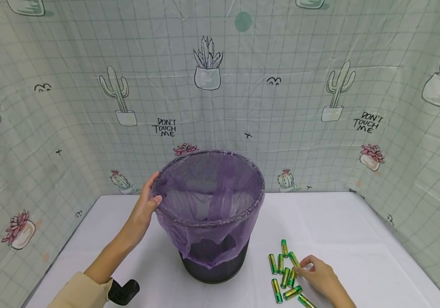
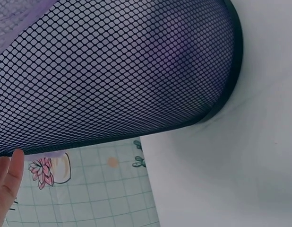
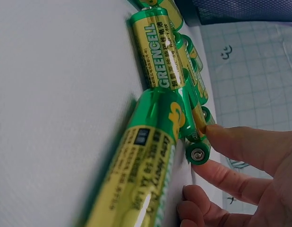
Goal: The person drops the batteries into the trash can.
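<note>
AA batteries (image 1: 286, 273) — green and gold, loose cluster on the white table (image 1: 358, 239), front right of the bin, near the front edge. Right hand (image 1: 320, 276) at the cluster's right side, fingertips (image 3: 240, 142) curled onto the end of one battery; pinching or only touching, cannot tell. Lowest battery cut off by the frame bottom in the head view; nearest one blurred in the right wrist view, label partly readable: GREENCELL. Black mesh wastebasket (image 1: 214, 256) mid-table, lined with a purple bag (image 1: 208, 201) folded over the rim. Left hand (image 1: 144, 207) gripping the rim's left side, thumb over the edge; other fingers hidden behind the mesh. Only one fingertip visible in the left wrist view. Open tabletop left, right and behind the bin. Cactus-print curtain (image 1: 281, 107) closing in back and both sides. Black wrist-mounted device (image 1: 123, 291) under the left sleeve — partly cut off.
</note>
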Demonstrator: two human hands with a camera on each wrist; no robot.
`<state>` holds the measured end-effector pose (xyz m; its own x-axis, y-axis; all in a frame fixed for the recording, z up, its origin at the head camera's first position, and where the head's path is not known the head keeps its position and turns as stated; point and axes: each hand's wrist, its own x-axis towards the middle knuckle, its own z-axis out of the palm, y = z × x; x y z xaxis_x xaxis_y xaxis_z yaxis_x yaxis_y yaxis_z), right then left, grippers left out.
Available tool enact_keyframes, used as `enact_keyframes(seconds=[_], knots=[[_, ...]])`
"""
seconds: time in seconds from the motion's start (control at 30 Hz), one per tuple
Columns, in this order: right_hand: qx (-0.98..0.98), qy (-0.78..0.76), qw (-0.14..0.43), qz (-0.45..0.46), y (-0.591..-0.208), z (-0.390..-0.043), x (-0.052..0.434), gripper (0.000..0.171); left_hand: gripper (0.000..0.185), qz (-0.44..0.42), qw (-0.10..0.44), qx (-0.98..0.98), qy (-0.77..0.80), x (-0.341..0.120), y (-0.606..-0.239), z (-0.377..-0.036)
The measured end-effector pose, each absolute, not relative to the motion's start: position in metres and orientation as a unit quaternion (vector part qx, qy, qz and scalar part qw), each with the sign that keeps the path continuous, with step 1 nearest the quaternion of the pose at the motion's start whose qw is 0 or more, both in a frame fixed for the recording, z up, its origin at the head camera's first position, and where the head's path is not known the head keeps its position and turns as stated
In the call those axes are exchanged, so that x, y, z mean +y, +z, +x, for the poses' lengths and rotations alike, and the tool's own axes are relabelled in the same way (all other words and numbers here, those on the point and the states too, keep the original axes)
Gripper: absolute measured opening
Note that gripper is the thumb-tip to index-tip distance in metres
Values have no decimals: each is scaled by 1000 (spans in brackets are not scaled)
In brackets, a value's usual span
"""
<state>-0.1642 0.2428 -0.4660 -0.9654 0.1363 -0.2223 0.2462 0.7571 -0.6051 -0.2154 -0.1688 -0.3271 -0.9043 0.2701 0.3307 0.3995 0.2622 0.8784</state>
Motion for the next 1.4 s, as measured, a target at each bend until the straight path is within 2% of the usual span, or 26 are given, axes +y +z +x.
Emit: enact_keyframes(seconds=[0.23, 0.87, 1.17, 1.4], knots=[[932, -340, 78, 98, -467, -164, 244, 23, 66, -211, 57, -793, -569, -170, -329, -215], [929, -357, 49, 83, -469, -161, 250, 16, 66, -214, 56, -784, -580, -170, -331, -218], [903, -421, 29, 85, -433, -153, 242, 23, 66, -220, 61, -786, -574, -168, -331, -219], [903, -424, -57, 30, -394, -145, 230, 26, 66, -217, 64, -789, -571, -169, -333, -218]])
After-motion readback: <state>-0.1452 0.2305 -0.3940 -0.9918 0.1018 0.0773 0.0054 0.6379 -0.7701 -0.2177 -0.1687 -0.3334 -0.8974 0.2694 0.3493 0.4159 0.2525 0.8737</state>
